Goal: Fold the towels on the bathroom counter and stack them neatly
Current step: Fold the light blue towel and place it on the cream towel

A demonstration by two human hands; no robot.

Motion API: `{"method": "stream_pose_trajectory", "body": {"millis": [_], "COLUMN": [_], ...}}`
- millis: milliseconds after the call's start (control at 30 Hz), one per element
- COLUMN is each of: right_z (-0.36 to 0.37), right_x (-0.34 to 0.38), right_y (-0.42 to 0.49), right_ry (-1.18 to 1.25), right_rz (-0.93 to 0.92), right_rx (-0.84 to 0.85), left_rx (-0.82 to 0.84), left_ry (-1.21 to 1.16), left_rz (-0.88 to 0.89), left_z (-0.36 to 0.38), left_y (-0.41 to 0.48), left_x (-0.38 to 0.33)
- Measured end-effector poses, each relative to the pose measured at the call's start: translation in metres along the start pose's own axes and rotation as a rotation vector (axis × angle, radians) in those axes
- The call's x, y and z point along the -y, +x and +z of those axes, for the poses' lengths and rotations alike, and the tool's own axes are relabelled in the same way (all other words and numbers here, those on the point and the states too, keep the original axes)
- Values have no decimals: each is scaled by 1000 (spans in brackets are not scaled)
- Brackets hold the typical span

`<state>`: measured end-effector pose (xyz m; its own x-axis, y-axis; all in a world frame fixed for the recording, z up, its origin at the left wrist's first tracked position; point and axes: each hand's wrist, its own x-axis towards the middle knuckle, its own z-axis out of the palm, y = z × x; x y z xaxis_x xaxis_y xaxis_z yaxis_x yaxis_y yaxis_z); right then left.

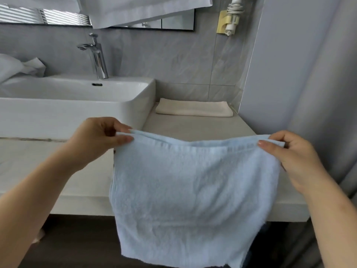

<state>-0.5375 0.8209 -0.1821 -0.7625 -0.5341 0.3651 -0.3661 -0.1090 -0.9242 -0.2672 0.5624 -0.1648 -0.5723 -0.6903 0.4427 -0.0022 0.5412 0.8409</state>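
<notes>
Pinched at both top corners and held up in front of the bathroom counter [193,126]: a pale blue towel [193,180], doubled over (two layers showing along the upper hem, the lower edges uneven), hanging down past the counter's front edge. At its left corner, the left hand [96,140], thumb and fingers closed on the hem; at its right corner, the right hand [293,153], gripping the same way. On the counter behind, close against the tiled wall and just beside the white sink [77,113]: a folded cream towel [194,109], lying flat, well apart from the blue one. Behind the basin, a chrome faucet [97,57]. At far left, by the basin's rim, a crumpled white cloth [19,68]. Overhead, white towels [135,10] draped in front of a mirror [177,20]. On the wall at upper right, a yellowed bracket [224,22] with a white corded appliance.
</notes>
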Motion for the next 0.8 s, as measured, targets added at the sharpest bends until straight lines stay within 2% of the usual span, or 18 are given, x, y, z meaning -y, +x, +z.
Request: {"method": "stream_pose_trajectory", "body": {"millis": [100, 233, 300, 433, 600, 667, 800], "right_z": [1, 3, 2, 2, 12, 12, 5], "right_x": [-5, -10, -6, -3, -9, -7, -5], "right_y": [5, 11, 12, 14, 23, 26, 27], "right_ry": [15, -58, -2, 297, 227, 192, 171], "right_rz": [30, 7, 6, 45, 55, 64, 131], "right_rx": [-72, -61, -36, 3, -119, -41, 286], "left_rx": [-77, -57, -73, -116, -119, -125, -143], "left_ry": [-7, 65, 83, 49, 7, -7, 55], "left_rz": [-8, -37, -43, -37, -92, -112, -144], "left_z": [6, 12, 12, 11, 18, 17, 14], "left_y": [4, 6, 5, 4, 6, 6, 7], "left_x": [6, 13, 14, 16, 19, 22, 31]}}
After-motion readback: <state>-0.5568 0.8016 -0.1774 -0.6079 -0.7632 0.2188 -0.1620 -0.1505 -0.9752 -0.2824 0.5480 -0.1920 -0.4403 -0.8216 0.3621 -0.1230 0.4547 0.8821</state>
